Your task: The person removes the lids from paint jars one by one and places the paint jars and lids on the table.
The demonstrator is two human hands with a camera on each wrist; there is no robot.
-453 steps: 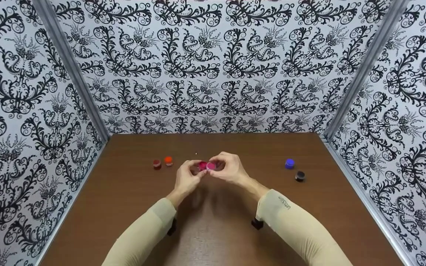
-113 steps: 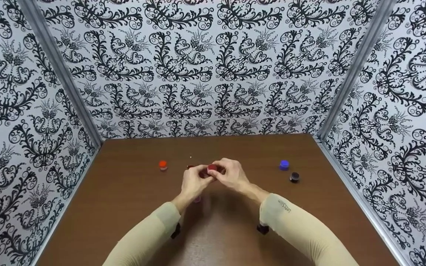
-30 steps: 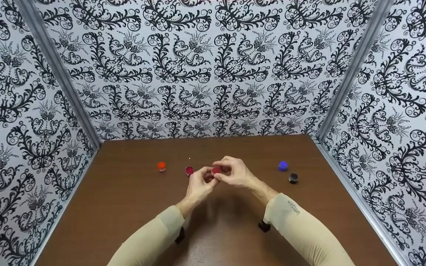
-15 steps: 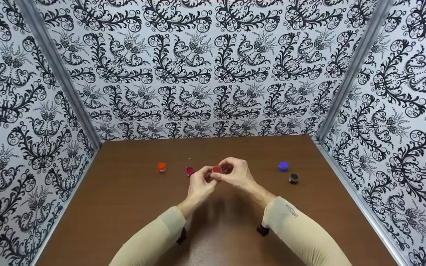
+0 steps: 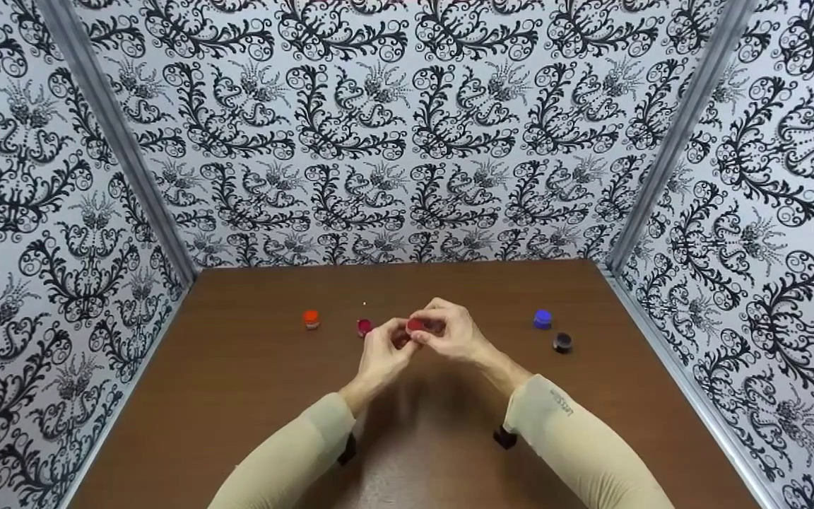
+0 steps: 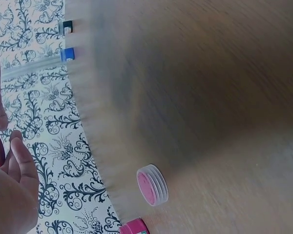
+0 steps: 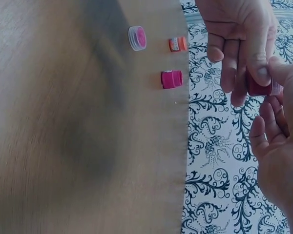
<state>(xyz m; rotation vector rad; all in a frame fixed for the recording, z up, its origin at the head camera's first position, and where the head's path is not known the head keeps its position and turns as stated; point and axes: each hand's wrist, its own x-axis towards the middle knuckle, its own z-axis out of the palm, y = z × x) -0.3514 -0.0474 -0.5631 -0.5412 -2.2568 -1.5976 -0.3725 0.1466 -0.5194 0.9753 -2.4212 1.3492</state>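
Observation:
A small dark red paint jar [image 7: 257,86] is held between both hands above the table. My left hand [image 5: 382,353] grips its body, thumb along the side in the right wrist view. My right hand [image 5: 456,336] pinches the jar's lid [image 5: 415,325], which sits at the mouth of the jar. In the left wrist view only a sliver of the red jar shows at the left edge. An open pink jar [image 5: 364,327] stands on the table just beyond my left hand. Its pink-and-clear lid [image 6: 152,185] lies apart from it, hidden behind my left arm in the head view.
An orange jar [image 5: 311,319] stands on the left of the brown table [image 5: 251,410]. At the right are a blue jar [image 5: 542,319] and a black jar [image 5: 562,343]. Patterned panels [image 5: 393,177] wall in the back and sides.
Earlier both hands held the pink jar and its lid; these now rest on the table. The dark red jar has come from the left into both hands. Lately its lid only tilts and turns slightly.

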